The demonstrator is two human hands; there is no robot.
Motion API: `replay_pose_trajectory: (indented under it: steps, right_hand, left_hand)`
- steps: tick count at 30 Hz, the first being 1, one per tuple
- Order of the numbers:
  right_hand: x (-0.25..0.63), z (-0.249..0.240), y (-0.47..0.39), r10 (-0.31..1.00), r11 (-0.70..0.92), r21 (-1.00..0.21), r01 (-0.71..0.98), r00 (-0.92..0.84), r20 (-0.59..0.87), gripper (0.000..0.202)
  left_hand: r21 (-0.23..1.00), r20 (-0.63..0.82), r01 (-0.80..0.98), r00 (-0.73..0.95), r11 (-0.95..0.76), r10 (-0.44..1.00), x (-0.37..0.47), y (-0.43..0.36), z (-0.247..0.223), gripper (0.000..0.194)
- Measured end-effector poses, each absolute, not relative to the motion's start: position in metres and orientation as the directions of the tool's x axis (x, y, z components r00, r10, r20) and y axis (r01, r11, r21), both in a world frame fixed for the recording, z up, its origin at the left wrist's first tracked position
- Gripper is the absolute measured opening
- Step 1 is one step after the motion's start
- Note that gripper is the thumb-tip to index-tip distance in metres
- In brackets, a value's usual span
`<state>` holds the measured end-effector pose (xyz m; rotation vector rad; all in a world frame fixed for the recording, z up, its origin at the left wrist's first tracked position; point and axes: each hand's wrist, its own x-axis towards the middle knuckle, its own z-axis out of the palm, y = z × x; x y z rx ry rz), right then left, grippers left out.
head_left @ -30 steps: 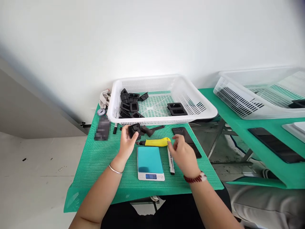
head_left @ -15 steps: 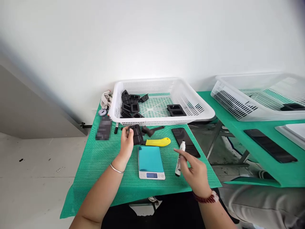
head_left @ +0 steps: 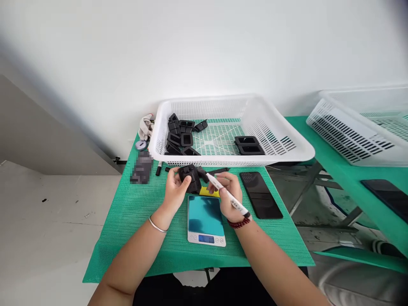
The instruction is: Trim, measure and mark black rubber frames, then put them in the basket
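Closest to me on the green-covered table sits a small kitchen-type scale, its display showing 0.0; the marks on its buttons are too small to read. Just beyond, the right hand is curled around a white marker with dark print I can't make out, its far end aimed toward the black part. The left hand pinches that part above the table, thumb over its face. A yellow handle shows between the hands, and a dark phone lies to the right. Off to the left, a pixelated item gives nothing legible. Behind everything stands a white basket with more black pieces inside.
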<state>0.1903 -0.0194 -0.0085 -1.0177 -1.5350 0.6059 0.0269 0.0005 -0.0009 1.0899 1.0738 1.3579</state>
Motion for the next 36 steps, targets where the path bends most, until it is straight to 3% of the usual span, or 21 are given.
replay_pose_trajectory:
  steps: [7, 11, 29, 36]
  right_hand:
    - [0.196, 0.003, -0.027, 0.818, 0.465, -0.624, 0.628, -0.036, 0.574, 0.010]
    - [0.192, 0.002, -0.029, 0.793, 0.494, -0.618, 0.611, -0.026, 0.608, 0.002]
    - [0.187, 0.000, -0.022, 0.700, 0.635, -0.562, 0.531, -0.087, 0.709, 0.009]
    - [0.187, -0.003, -0.023, 0.703, 0.613, -0.553, 0.565, -0.070, 0.708, 0.009]
  left_hand:
    - [0.986, 0.054, -0.159, 0.013, -0.051, 0.998, 0.033, -0.005, -0.003, 0.047]
    - [0.984, 0.057, -0.171, 0.013, -0.054, 0.998, 0.034, -0.005, -0.002, 0.047]
    - [0.966, 0.115, -0.238, 0.051, -0.100, 0.992, 0.032, -0.005, -0.004, 0.042]
    - [0.967, 0.112, -0.235, 0.034, -0.101, 0.993, 0.033, -0.005, -0.002, 0.041]
